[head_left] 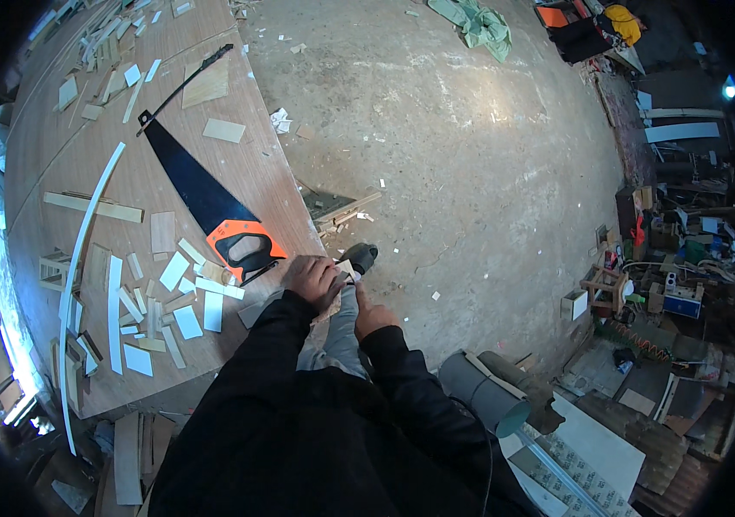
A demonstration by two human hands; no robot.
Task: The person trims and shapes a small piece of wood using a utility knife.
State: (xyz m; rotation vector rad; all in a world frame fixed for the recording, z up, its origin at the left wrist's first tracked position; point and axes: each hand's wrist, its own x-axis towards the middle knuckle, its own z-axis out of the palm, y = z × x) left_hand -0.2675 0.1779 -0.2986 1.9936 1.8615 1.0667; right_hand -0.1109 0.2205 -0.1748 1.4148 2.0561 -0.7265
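Note:
My left hand (312,281) is closed on a small pale piece of wood (347,270), just off the right edge of the workbench (273,129). My right hand (373,315) is just below and to the right of the piece, its fingers curled and one reaching up toward it. Whatever those fingers grip is too small to make out. Beside my left hand lies a handsaw (191,172) with an orange and black handle and a dark blade, pointing away to the upper left. My shoe (359,256) shows on the floor beyond the wood piece.
Several pale wood offcuts (186,322) cover the bench's near part, with a long curved white strip (83,241) at its left. A grey roll (481,392) stands by my right side. Across the concrete floor (479,189), tools and crates (682,297) crowd the right wall.

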